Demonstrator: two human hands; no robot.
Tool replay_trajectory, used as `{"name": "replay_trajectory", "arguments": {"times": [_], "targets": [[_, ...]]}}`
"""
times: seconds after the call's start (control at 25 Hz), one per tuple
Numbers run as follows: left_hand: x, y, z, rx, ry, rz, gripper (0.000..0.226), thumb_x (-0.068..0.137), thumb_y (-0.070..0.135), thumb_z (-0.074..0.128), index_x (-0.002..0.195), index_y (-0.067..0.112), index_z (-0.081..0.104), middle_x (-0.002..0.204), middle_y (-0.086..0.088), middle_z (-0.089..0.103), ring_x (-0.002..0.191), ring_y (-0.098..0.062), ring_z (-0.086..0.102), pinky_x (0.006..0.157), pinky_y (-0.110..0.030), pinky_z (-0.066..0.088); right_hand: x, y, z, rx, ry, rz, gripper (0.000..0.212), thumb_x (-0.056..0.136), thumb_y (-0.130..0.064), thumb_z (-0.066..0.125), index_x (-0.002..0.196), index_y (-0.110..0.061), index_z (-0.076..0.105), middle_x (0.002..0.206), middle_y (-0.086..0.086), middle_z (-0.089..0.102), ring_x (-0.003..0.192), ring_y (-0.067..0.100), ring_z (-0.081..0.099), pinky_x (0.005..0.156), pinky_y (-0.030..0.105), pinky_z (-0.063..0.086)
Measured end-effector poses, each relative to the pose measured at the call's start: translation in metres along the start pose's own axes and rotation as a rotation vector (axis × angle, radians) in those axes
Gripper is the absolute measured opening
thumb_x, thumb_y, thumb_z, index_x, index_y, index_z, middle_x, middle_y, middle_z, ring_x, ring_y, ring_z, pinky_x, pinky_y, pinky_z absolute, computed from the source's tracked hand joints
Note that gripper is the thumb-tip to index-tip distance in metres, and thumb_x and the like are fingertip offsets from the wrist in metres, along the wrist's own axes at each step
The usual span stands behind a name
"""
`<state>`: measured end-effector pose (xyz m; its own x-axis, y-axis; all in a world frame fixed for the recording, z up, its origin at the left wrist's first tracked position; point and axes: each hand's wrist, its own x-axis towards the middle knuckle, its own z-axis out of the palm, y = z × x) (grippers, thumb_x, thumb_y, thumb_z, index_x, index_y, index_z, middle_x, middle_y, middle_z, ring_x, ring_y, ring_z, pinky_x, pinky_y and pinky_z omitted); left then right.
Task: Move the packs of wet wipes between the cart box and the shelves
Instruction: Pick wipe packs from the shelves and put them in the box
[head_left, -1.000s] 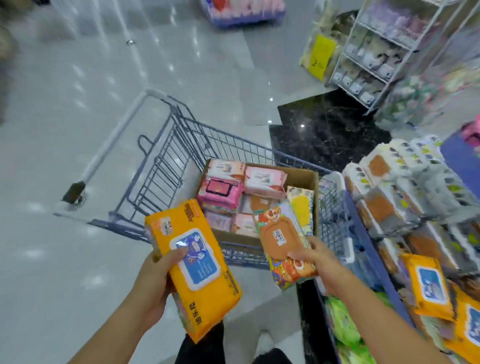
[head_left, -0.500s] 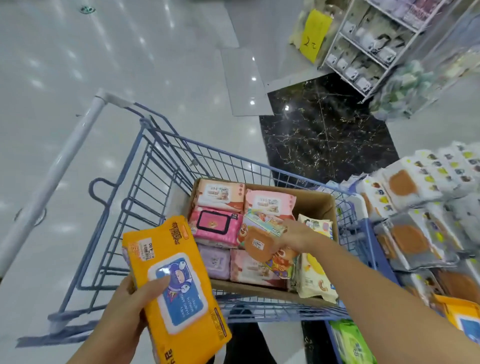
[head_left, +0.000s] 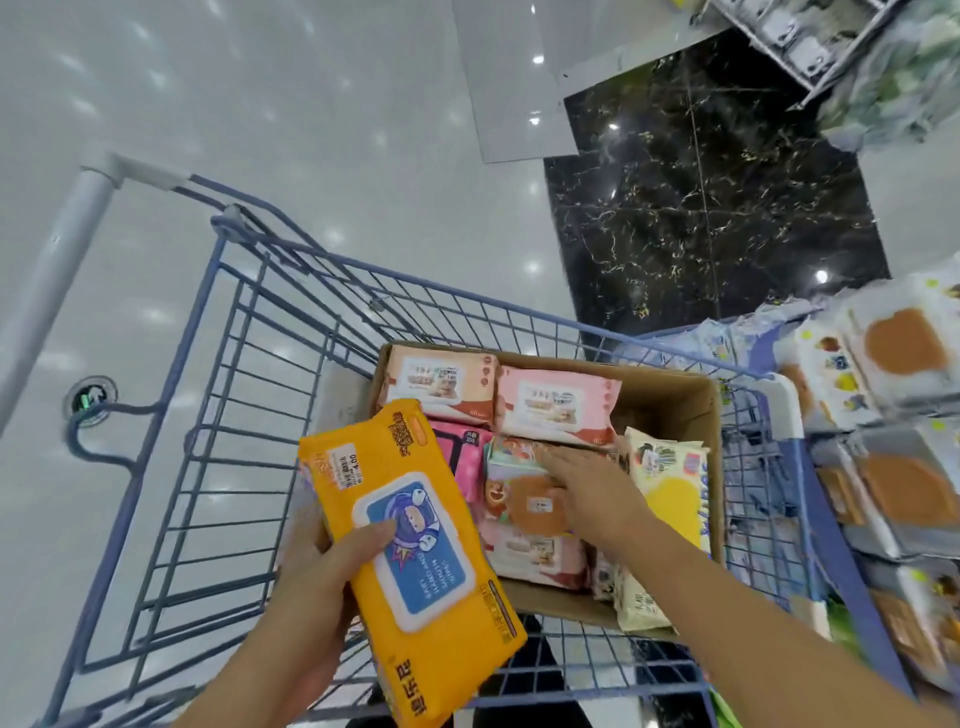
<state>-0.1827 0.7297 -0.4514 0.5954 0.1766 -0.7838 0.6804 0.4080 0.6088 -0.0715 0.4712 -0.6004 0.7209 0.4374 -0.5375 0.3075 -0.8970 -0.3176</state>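
My left hand (head_left: 317, 587) grips a yellow pack of wet wipes (head_left: 410, 551) with a blue lid, held over the near left corner of the cardboard box (head_left: 675, 395) in the blue cart (head_left: 218, 415). My right hand (head_left: 592, 493) lies with straight fingers on a colourful pack with an orange lid (head_left: 524, 499), which rests on other packs in the box. Pink packs (head_left: 558, 405) fill the back of the box. A pale yellow pack (head_left: 670, 488) stands along its right wall.
Shelves on the right hold several white packs with orange lids (head_left: 904, 348). The cart handle (head_left: 57, 260) is at the left. A wire rack (head_left: 800, 36) stands at the top right beyond a black marble floor tile (head_left: 701, 197).
My right hand carried the orange-lidded pack from beside the shelf into the box, laid it down and straightened its fingers. The view tilted down and closer to the cart.
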Motion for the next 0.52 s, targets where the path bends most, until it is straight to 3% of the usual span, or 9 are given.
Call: {"name": "replay_trajectory", "arguments": {"times": [0.16, 0.28, 0.32, 0.4, 0.48, 0.52], "targets": [[0.012, 0.003, 0.018, 0.000, 0.013, 0.010, 0.070, 0.049, 0.033, 0.087, 0.116, 0.023, 0.068, 0.106, -0.010, 0.080, 0.089, -0.032, 0.079, 0.062, -0.039, 0.064, 0.024, -0.003, -0.021, -0.019, 0.034, 0.140, 0.032, 0.094, -0.023, 0.054, 0.126, -0.024, 0.059, 0.132, 0.000, 0.062, 0.121, 0.026, 0.057, 0.093, 0.043, 0.046], [0.020, 0.005, 0.036, 0.001, 0.003, -0.026, 0.063, 0.060, 0.025, 0.087, 0.119, 0.020, 0.068, 0.109, -0.010, 0.079, 0.091, -0.030, 0.078, 0.072, -0.044, 0.064, 0.000, -0.013, -0.028, 0.101, 0.273, 0.141, 0.027, 0.094, -0.027, 0.063, 0.119, -0.017, 0.063, 0.122, 0.003, 0.060, 0.113, 0.024, 0.057, 0.088, 0.040, 0.048], [0.023, 0.007, 0.043, -0.006, -0.003, -0.047, 0.060, 0.063, 0.025, 0.089, 0.119, 0.020, 0.068, 0.110, -0.010, 0.079, 0.091, -0.029, 0.078, 0.077, -0.047, 0.062, -0.018, -0.017, -0.036, 0.274, 0.338, 0.162, 0.026, 0.095, -0.030, 0.065, 0.118, -0.017, 0.065, 0.119, 0.000, 0.061, 0.108, 0.018, 0.058, 0.086, 0.033, 0.048], [0.028, 0.013, 0.063, -0.025, -0.039, -0.118, 0.052, 0.070, 0.033, 0.079, 0.120, 0.022, 0.069, 0.110, -0.010, 0.079, 0.093, -0.030, 0.078, 0.077, -0.046, 0.060, -0.057, -0.022, -0.061, 0.891, 0.295, 0.340, 0.019, 0.098, -0.034, 0.062, 0.113, -0.023, 0.067, 0.114, -0.011, 0.064, 0.100, 0.008, 0.063, 0.079, 0.020, 0.048], [0.032, 0.019, 0.088, -0.016, -0.101, -0.205, 0.050, 0.073, 0.040, 0.072, 0.120, 0.021, 0.072, 0.110, -0.009, 0.079, 0.096, -0.031, 0.077, 0.079, -0.047, 0.060, -0.088, -0.024, -0.079, 1.459, 0.093, 0.499, 0.020, 0.100, -0.038, 0.056, 0.115, -0.030, 0.067, 0.114, -0.010, 0.071, 0.097, 0.012, 0.070, 0.074, 0.025, 0.056], [0.035, 0.021, 0.101, -0.006, -0.127, -0.233, 0.050, 0.073, 0.042, 0.072, 0.118, 0.020, 0.072, 0.109, -0.009, 0.079, 0.098, -0.031, 0.077, 0.085, -0.049, 0.059, -0.103, -0.023, -0.087, 1.585, -0.013, 0.521, 0.020, 0.101, -0.039, 0.053, 0.115, -0.034, 0.066, 0.119, -0.007, 0.071, 0.096, 0.012, 0.072, 0.073, 0.030, 0.058]]}}
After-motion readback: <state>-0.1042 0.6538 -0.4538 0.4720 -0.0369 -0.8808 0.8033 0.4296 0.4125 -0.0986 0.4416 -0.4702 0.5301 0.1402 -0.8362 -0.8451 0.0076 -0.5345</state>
